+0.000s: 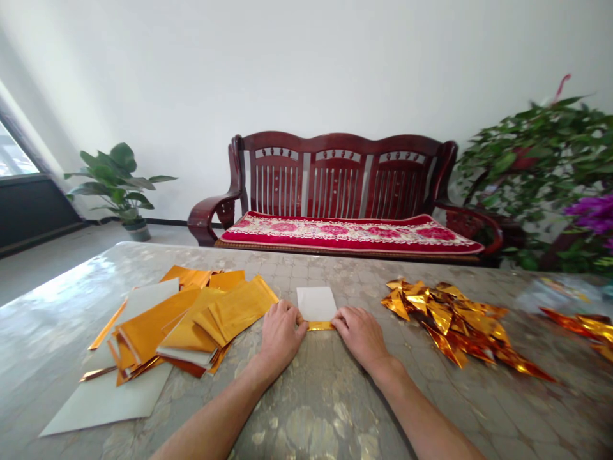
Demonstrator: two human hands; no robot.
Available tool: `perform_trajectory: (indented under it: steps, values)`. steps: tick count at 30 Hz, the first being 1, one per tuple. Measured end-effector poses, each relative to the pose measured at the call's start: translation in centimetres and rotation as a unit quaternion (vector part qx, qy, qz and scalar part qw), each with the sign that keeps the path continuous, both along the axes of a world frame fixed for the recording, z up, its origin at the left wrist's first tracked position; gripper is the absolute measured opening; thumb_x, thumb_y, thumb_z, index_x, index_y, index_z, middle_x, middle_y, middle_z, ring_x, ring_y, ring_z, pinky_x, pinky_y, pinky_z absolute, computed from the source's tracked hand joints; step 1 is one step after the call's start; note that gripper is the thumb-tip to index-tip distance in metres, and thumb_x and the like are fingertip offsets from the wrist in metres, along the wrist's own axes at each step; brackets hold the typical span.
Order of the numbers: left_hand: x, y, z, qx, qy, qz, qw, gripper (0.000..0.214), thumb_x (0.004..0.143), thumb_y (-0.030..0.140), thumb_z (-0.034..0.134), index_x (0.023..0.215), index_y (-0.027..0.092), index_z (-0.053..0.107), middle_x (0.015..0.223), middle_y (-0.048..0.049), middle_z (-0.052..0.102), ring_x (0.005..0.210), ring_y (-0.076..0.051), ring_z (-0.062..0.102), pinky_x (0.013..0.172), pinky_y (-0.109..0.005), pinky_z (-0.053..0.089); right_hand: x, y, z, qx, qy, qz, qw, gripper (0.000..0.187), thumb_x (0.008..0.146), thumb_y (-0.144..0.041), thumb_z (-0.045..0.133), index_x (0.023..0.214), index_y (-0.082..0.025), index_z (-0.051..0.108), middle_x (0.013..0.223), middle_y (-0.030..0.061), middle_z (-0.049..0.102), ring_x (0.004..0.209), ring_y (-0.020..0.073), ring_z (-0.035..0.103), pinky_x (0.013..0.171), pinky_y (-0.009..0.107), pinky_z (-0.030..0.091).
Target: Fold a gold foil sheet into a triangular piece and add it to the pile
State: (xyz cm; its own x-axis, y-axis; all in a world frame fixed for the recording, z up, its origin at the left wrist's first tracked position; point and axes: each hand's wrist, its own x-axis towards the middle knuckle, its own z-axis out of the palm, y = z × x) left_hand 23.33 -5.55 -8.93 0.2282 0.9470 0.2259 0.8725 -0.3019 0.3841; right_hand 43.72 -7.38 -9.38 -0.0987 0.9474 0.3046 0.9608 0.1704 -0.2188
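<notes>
A small sheet of foil paper [317,303] lies white side up on the table, its near edge turned over into a narrow gold strip. At the strip's left end, my left hand [283,329] pinches the fold with curled fingers. My right hand [360,333] grips the other end of the same strip in a similar way. Left of my left hand is a loose pile of gold foil paper sheets [239,306], some showing pale backs. Over to the right of my right hand lies a heap of shiny folded gold foil pieces [447,313] with pointed ends.
The table [306,396] has a patterned, glossy cover. A clear plastic bag [560,295] and more folded foil [587,327] lie at its right edge. Beyond it stands a dark red wooden bench [338,179], with potted plants [122,182] on either side.
</notes>
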Motion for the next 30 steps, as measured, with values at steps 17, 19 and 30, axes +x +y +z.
perform_trajectory:
  steps: [17, 19, 30]
  values:
    - [0.15, -0.09, -0.12, 0.013, 0.043, 0.006, 0.999, 0.015, 0.09, 0.029, 0.054, 0.082, 0.019, 0.062, 0.098, -0.006, 0.059, 0.096, -0.022, 0.053, 0.086, -0.033, 0.038, 0.48, 0.05, 0.24, -0.018, 0.025, -0.006, 1.0, 0.018, 0.092, -0.034, 0.057, 0.078, -0.022, 0.061, 0.085, 0.0006, 0.069, 0.082, 0.0173, 0.059, 0.069, 0.027, 0.031]
    - [0.19, -0.08, -0.11, 0.01, 0.047, 0.007, 0.999, 0.014, 0.09, 0.028, 0.054, 0.082, 0.019, 0.061, 0.098, -0.0062, 0.059, 0.096, -0.022, 0.053, 0.086, -0.034, 0.038, 0.36, 0.08, 0.22, -0.012, 0.008, -0.007, 1.0, 0.02, 0.092, -0.034, 0.056, 0.077, -0.022, 0.06, 0.084, 0.001, 0.069, 0.082, 0.0177, 0.058, 0.07, 0.028, 0.031]
    - [0.29, -0.16, 0.19, -0.003, 0.054, 0.012, 0.998, 0.011, 0.091, 0.027, 0.054, 0.088, 0.019, 0.061, 0.102, -0.0066, 0.058, 0.1, -0.023, 0.053, 0.089, -0.034, 0.039, -0.26, 0.05, 0.33, -0.008, -0.037, -0.031, 0.999, 0.019, 0.092, -0.032, 0.056, 0.077, -0.022, 0.06, 0.085, 0.0016, 0.069, 0.082, 0.0191, 0.058, 0.07, 0.031, 0.029]
